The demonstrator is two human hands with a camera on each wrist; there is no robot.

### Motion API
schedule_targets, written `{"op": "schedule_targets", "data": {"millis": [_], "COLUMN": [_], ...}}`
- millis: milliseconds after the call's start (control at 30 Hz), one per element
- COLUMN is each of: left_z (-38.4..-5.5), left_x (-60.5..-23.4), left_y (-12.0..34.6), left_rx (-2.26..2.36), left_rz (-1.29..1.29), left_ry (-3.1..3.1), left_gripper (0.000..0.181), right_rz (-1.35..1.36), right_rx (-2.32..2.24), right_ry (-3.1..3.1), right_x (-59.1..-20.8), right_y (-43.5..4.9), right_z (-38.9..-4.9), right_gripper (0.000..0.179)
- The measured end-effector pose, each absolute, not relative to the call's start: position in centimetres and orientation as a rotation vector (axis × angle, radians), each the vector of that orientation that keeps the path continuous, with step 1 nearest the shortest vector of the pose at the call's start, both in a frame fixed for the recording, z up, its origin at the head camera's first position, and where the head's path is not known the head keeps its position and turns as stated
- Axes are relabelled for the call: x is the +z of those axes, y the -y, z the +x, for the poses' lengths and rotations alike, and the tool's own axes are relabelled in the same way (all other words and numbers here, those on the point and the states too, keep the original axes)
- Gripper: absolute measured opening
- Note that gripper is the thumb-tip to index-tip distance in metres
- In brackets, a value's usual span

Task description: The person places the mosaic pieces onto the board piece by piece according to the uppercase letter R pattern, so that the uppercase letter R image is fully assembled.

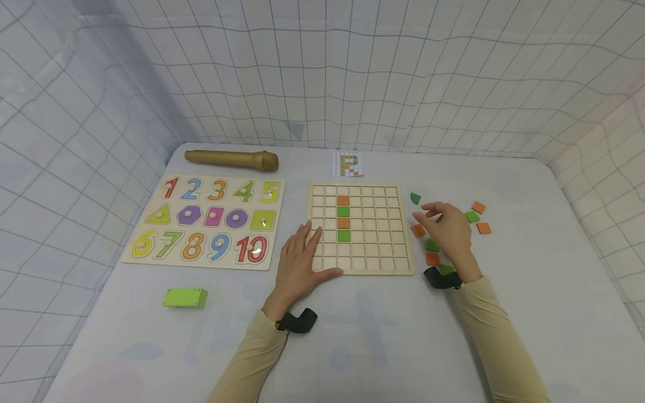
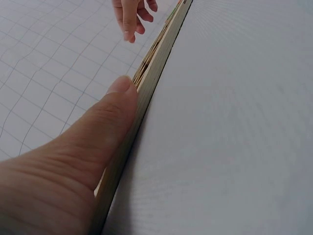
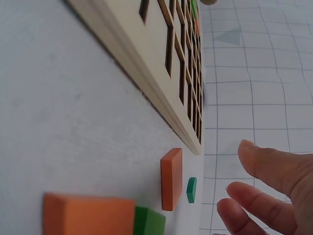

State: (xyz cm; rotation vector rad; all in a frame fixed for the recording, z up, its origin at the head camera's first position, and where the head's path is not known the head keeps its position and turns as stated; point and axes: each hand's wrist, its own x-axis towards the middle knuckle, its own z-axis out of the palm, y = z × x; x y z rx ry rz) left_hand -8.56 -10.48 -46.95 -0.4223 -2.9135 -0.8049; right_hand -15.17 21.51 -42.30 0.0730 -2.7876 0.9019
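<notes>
A wooden grid board (image 1: 375,229) lies in the middle of the table, with orange and green square tiles (image 1: 343,211) alternating down one column. My left hand (image 1: 298,263) rests at its lower left corner, fingers spread over the left side and thumb (image 2: 110,115) along the front edge. To the right of the board my right hand (image 1: 447,229) hovers above loose tiles, fingers loosely bent and thumb apart from them, holding nothing. Near its fingertips are a dark green rounded piece (image 1: 415,198) and an orange tile (image 1: 418,230). Further tiles are partly hidden under that hand.
A small pattern card (image 1: 347,164) lies behind the board. On the left are a number-and-shape peg puzzle (image 1: 204,221), a gold microphone-shaped object (image 1: 232,160) and a green block (image 1: 185,298). Several orange and green tiles (image 1: 472,216) lie right of my right hand.
</notes>
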Motion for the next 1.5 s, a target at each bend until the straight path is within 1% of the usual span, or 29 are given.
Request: {"op": "schedule_targets", "data": {"millis": [300, 733, 1100, 1500], "left_z": [-8.58, -8.57, -8.6, -8.49], "left_x": [-47.07, -47.03, -47.04, -46.9], "left_y": [10.5, 10.5, 10.51, 10.51], "left_rx": [-0.806, -0.806, -0.81, -0.807], "left_rz": [-0.425, -0.424, -0.416, -0.423], "left_ry": [2.911, 2.921, 2.936, 2.934], "left_gripper": [0.1, 0.1, 0.101, 0.1], "right_rz": [-0.013, -0.062, -0.088, -0.074], "right_rx": [0.896, 0.872, 0.812, 0.886], "right_ry": [2.957, 3.075, 3.108, 3.119], "right_x": [-42.24, -41.8, -41.74, -41.7], "right_y": [-21.59, -21.65, -21.48, -21.36], "right_z": [-15.07, -14.61, -14.83, -14.95], "right_gripper": [0.037, 0.042, 0.036, 0.03]}}
